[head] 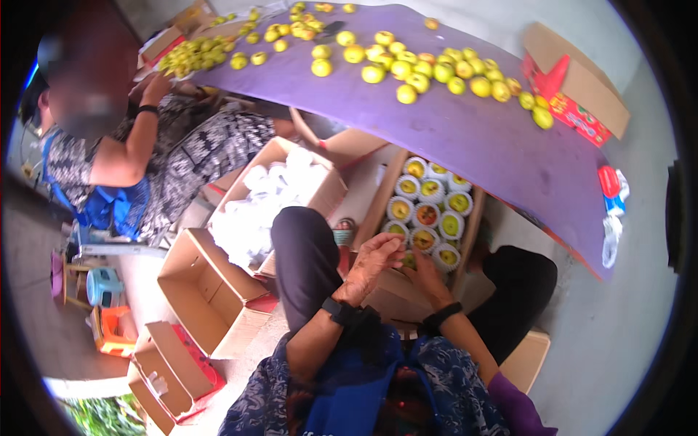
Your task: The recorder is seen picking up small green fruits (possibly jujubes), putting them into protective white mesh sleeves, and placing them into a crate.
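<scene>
In front of me, between my knees, stands a cardboard box [377,210] packed with rows of yellow-green apples [426,215], each sitting in a white foam net sleeve [408,186]. Over its near left corner hovers my left hand [376,257], fingers loosely bent and nothing visible in them. My right hand [428,275] reaches down into the near end, its fingertips beside a netted apple [408,260]. Whether it grips that apple is hidden by the fingers.
A purple-covered table [469,131] carries many loose apples [401,70]. Left of me, a carton [322,191] holds white foam nets [262,201], near an open carton [204,291]. A seated person [122,152] works at the table's left end. A red carton [581,117] stands at right.
</scene>
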Motion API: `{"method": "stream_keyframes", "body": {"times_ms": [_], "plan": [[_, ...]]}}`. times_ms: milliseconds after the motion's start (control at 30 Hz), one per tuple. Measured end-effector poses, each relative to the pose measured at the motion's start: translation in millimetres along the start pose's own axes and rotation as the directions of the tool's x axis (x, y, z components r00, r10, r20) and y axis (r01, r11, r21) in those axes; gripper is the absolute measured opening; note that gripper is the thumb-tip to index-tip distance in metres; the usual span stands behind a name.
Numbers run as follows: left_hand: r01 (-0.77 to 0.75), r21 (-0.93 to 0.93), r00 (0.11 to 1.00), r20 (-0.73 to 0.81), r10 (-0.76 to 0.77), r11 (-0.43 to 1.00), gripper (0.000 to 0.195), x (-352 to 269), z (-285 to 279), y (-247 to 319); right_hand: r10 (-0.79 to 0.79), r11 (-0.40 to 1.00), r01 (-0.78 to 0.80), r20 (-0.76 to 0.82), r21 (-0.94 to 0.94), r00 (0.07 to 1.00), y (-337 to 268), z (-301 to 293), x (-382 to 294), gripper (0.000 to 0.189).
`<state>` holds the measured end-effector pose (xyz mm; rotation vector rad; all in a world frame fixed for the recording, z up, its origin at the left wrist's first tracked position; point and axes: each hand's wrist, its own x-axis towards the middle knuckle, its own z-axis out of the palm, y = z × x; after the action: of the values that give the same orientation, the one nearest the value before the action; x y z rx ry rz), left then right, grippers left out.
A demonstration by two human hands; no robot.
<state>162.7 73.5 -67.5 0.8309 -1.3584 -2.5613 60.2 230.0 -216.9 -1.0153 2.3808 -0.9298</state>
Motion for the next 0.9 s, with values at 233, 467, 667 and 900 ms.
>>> {"method": "stream_keyframes", "body": {"times_ms": [233, 467, 667, 900], "plan": [[-0.321, 0.075, 0.947, 0.049, 0.318, 0.944, 0.025, -62.7, -12.7, 98.8, 0.231, 0.973, -0.225, 0.211, -0.05, 0.95, -48.3, -43.2, -0.6, 0.069], [-0.505, 0.365, 0.581, -0.526, 0.621, 0.782, 0.028, -77.1, -162.7, 138.3, -0.058, 0.998, 0.043, -0.322, -0.054, 0.945, -53.6, -49.2, 3.9, 0.043], [-0.352, 0.15, 0.647, -0.674, 0.356, 0.924, 0.065, -19.7, -309.6, 83.0, -0.005, 0.986, 0.058, -0.316, 0.156, 0.949, -58.0, -53.3, 2.3, 0.033], [-0.468, 0.027, 0.644, -0.674, 0.362, 0.883, 0.1, 31.1, -340.2, 44.1, 0.071, 0.967, 0.011, -0.311, 0.255, 0.948, -33.7, -47.4, -1.6, 0.024]]}}
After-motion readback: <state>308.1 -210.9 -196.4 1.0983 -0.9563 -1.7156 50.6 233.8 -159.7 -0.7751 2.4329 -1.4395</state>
